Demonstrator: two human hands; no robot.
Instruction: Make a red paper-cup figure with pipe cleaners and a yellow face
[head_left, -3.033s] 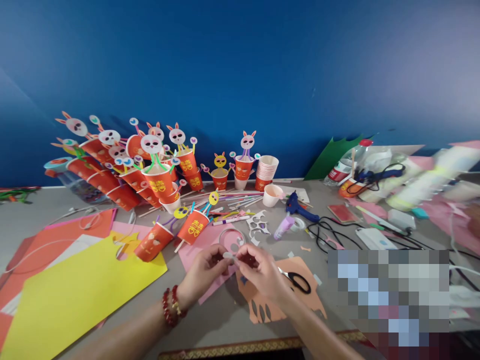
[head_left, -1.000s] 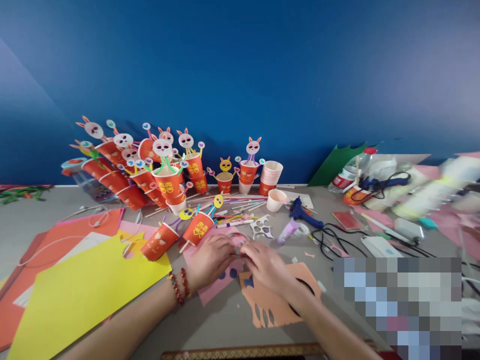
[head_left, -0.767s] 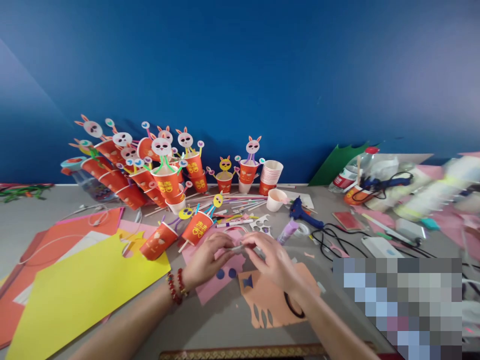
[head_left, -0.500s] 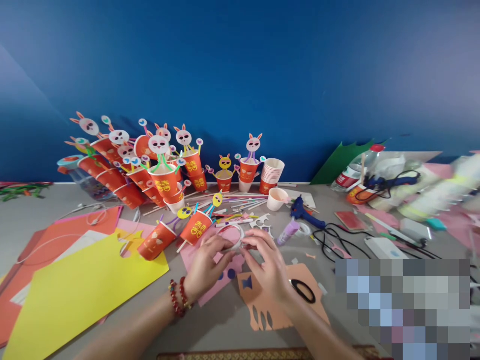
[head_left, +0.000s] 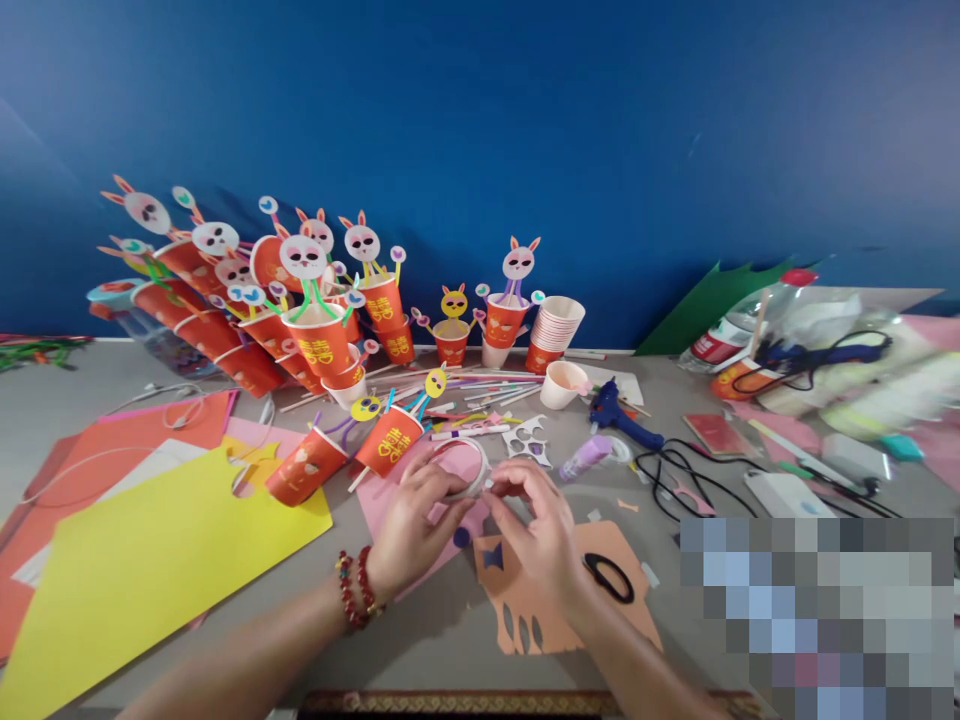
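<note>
My left hand (head_left: 420, 510) is closed on a roll of white tape (head_left: 478, 470), its thumb and fingers on the ring. Just right of the roll, my right hand (head_left: 540, 520) pinches a small whitish bit of tape (head_left: 488, 484) between thumb and forefinger. Under the roll lies a pink paper sheet (head_left: 379, 500) with dark dots. Below my right hand is an orange paper sheet (head_left: 555, 630) with shapes cut out of it. Scissors (head_left: 628, 597) lie on that sheet, only their black handles showing.
Red paper cups (head_left: 319, 340) with bunny faces crowd the back left. Yellow paper (head_left: 187, 560) covers the left. A blue glue gun (head_left: 622, 415), a purple glue stick (head_left: 586, 457) and black cables (head_left: 675, 480) lie to the right, with a plastic bottle (head_left: 742, 320) behind.
My right hand has drawn slightly away from the roll, and a small bit of tape now shows at its fingertips. The whole view has shifted a little.
</note>
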